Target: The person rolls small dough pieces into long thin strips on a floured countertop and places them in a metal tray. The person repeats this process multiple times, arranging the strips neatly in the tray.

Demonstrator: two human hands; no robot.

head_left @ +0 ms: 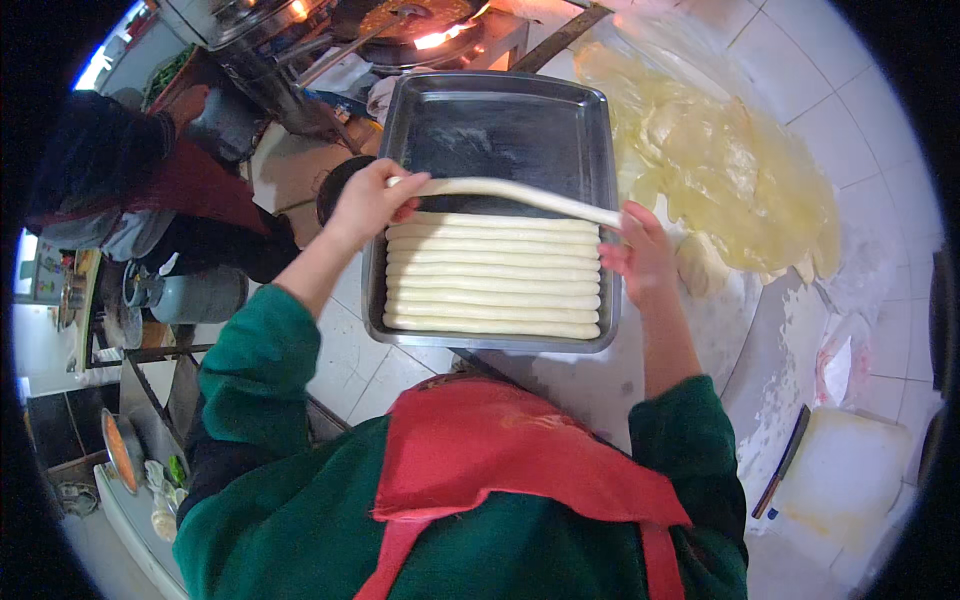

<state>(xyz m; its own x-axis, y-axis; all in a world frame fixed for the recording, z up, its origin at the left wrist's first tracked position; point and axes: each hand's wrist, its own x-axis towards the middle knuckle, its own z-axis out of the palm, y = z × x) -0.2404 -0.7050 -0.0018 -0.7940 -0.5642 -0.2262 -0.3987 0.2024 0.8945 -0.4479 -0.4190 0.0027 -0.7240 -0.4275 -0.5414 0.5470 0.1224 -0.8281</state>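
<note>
A long rope of pale dough stretches between my hands above a dark rectangular baking tray. My left hand pinches its left end over the tray's left rim. At the right rim, my right hand grips the other end between thumb and fingers. Below the held rope, several dough ropes lie side by side across the near half of the tray. The far half of the tray shows bare, dark metal with a few pale smudges.
Yellowish plastic sheeting covers dough to the right of the tray. A knife lies beside a white cutting board at lower right. Flames burn under a pan at the back. Another person stands at left near a gas cylinder.
</note>
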